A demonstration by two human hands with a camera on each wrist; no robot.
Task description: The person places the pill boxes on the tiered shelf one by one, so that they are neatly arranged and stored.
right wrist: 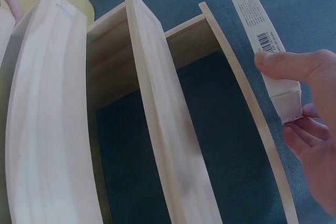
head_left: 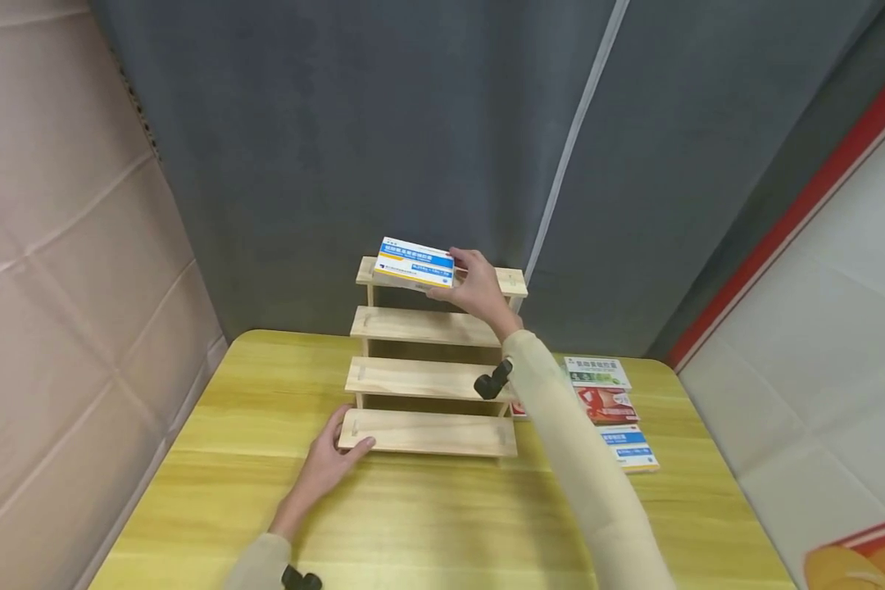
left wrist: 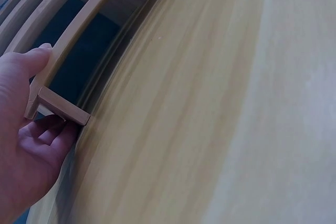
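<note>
Blue-and-white capsule box (head_left: pixel 415 262), printed face up, at the 12 o'clock side of a four-tier wooden rack (head_left: pixel 420 377). A person's right hand (head_left: pixel 479 288) pinches the box by its right end, with the thumb on the near side. The box is over the top tier (head_left: pixel 512 281); whether its underside touches the wood is hard to tell from these angles.

At the rack's 8 o'clock, the left hand (head_left: pixel 326 467) grips the left end of the lowest tier (head_left: pixel 435 432), thumb on top and fingers curled beneath.

Between the rack's 3 and 4 o'clock, partly behind the right sleeve (head_left: pixel 571 442), a green-and-white box (head_left: pixel 597 373), a red box (head_left: pixel 608 405) and a second blue-and-white box (head_left: pixel 629 447) lie on the yellow wood-grain table (head_left: pixel 428 524), ordered from far to near.

The work looks to be at an early stage: the rack stands upright, and one box is up at the top but not yet let go, so its placing seems unfinished. The three boxes on the table remain off the rack.
</note>
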